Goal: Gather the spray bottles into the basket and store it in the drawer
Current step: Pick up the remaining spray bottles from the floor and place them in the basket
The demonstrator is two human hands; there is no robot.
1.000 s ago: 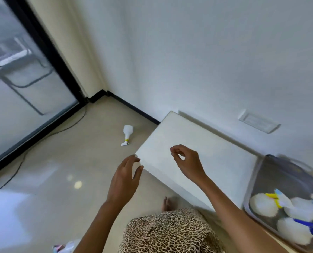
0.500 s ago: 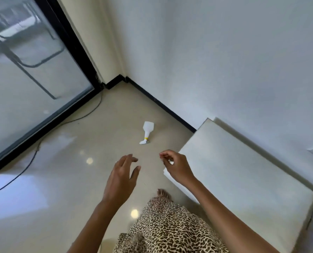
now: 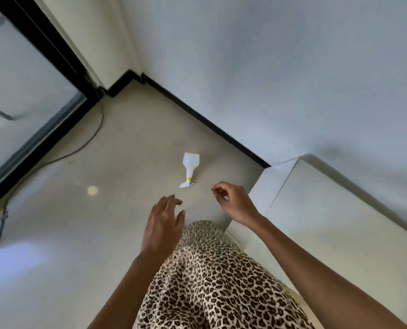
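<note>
Left hand (image 3: 163,230): fingers spread, empty, held above the floor (image 3: 79,210). Right hand (image 3: 235,203): fingers loosely curled, nothing pinched that I can see. Spray bottle (image 3: 189,168): white with a yellow collar, lying on its side at 12 o'clock from both hands (apart from them). White bench (image 3: 340,229): 3 o'clock. Cable (image 3: 95,131): 10 o'clock.

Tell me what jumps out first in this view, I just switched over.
A white spray bottle lies on its side on the bare floor, near the black baseboard. Both hands are empty: the left hand spread, the right hand loosely curled beside the white cabinet.
</note>
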